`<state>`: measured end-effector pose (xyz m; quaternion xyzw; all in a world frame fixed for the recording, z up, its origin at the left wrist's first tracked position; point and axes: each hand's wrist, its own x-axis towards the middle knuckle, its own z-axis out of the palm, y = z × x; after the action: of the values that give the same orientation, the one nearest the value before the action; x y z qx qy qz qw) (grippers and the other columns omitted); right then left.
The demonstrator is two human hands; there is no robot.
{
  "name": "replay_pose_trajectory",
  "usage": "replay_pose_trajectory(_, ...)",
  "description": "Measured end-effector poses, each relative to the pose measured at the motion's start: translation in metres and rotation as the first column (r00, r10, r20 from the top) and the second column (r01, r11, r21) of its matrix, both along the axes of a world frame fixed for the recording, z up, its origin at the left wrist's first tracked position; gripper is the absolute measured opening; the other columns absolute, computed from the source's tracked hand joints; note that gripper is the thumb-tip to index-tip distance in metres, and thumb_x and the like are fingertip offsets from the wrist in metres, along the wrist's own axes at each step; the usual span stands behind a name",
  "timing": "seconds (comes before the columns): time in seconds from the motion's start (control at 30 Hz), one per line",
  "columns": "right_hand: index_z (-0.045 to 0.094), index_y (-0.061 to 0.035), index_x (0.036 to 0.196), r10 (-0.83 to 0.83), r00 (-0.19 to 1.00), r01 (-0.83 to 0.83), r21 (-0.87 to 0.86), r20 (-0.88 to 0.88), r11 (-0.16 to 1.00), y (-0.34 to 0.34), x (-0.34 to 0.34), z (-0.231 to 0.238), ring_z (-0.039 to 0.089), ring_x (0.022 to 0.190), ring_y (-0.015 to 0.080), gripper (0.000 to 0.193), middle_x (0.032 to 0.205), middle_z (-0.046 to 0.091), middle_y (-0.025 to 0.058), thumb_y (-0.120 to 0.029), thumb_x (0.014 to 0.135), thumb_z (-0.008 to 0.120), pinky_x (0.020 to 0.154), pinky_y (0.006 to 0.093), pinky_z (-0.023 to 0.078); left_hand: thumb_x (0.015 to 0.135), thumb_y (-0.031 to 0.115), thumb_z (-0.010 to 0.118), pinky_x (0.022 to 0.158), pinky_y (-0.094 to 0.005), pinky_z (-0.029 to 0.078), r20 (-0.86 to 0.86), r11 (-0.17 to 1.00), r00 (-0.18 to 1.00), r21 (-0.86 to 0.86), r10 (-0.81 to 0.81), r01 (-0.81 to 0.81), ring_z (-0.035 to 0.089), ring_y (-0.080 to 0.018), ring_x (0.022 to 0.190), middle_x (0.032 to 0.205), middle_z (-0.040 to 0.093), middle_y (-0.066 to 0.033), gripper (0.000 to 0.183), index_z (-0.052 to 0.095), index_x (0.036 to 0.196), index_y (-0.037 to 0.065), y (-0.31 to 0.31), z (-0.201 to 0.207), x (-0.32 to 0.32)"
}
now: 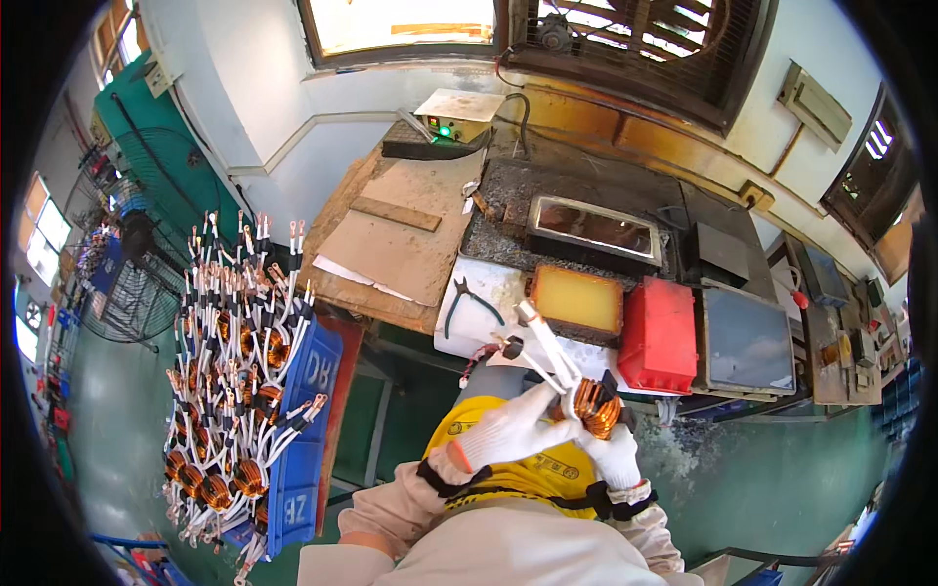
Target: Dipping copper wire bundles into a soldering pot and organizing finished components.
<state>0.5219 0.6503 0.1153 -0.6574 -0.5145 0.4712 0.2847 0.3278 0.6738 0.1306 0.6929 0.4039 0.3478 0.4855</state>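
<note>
Both my hands wear white knit gloves. My right hand (614, 451) grips a copper-wound coil (594, 407) from below. Its white sleeved leads (543, 344) stick up toward the bench. My left hand (508, 430) reaches across from the left and pinches the leads just beside the coil. The coil is held in front of my chest, above a yellow apron (518, 474). Directly beyond the leads lies a tray of yellow flux (576, 300).
A blue crate (303, 430) at my left is heaped with several similar coils (234, 371) with white leads. On the bench: green-handled pliers (466, 303), a red bin (660, 335), a dark solder pot (594, 230), cardboard sheets (396, 244), a control box (454, 115). A fan (142, 264) stands far left.
</note>
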Motion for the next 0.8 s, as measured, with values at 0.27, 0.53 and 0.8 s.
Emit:
replay_pose_trajectory(0.27,0.053,-0.0049,0.121,-0.048,0.999,0.047,0.053,0.019,0.998,-0.002,0.033,-0.024,0.062,0.099,0.0228,0.061,0.108,0.064,0.0108,-0.024,0.069,0.077,0.088,0.0335,0.047,0.09,0.006,0.058,0.078,-0.0239,0.048,0.262,0.839,0.824,0.084,0.502,-0.538,0.061,-0.01,0.089,0.103,0.064,-0.0082,0.022,0.06,0.111,-0.002,0.018,0.015,-0.042)
replay_pose_trajectory(0.53,0.045,0.0003,0.124,-0.014,0.994,0.046,0.288,-0.112,0.956,-0.004,0.016,-0.007,0.058,0.103,0.0178,0.066,0.116,0.058,0.0104,-0.012,0.067,0.077,0.092,0.0327,0.047,0.094,0.01,0.053,0.089,-0.0231,0.045,0.383,0.926,0.849,-0.249,0.363,-0.284,0.057,-0.0096,0.099,0.106,0.059,-0.0048,0.027,0.055,0.119,0.0,0.026,0.008,-0.016)
replay_pose_trajectory(0.8,0.046,0.0009,0.122,-0.036,0.997,0.056,0.358,-0.063,0.932,-0.001,0.013,0.002,0.06,0.1,0.0166,0.066,0.111,0.061,0.0111,-0.012,0.066,0.078,0.089,0.0317,0.049,0.092,0.014,0.061,0.086,-0.0253,0.047,0.49,0.933,0.806,-0.297,0.331,-0.203,0.057,-0.0094,0.095,0.104,0.062,-0.0049,0.025,0.056,0.113,0.001,0.033,0.002,-0.023)
